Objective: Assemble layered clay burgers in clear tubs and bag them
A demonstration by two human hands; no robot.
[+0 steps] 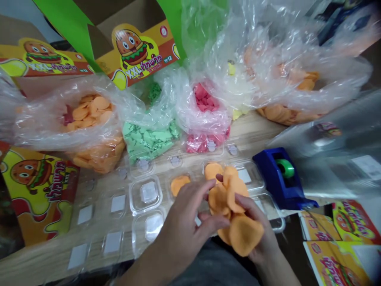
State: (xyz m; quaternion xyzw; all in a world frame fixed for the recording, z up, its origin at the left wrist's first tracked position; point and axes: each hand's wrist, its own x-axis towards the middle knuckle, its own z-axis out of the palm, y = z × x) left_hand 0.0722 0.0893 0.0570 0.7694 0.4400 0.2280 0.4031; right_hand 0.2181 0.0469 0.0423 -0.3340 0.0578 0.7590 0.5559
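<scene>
My right hand (257, 226) cradles a loose stack of flat orange discs (228, 202) from below and the right. My left hand (184, 228) grips the stack's left edge between thumb and fingers. One more orange disc (180, 184) lies in a small clear plastic tray (181, 190) just beyond my left fingers. Several similar trays (145, 194) stand in rows on the wooden table (35, 260), each with a white square in its base. Part of the tray under the stack is hidden by my hands.
Clear plastic bags hold orange discs (89, 115), green pieces (147, 139) and red pieces (204, 139) at the back. A blue tape dispenser (281, 178) with green tape stands to the right. Printed burger cartons (38, 190) lie at both sides and behind.
</scene>
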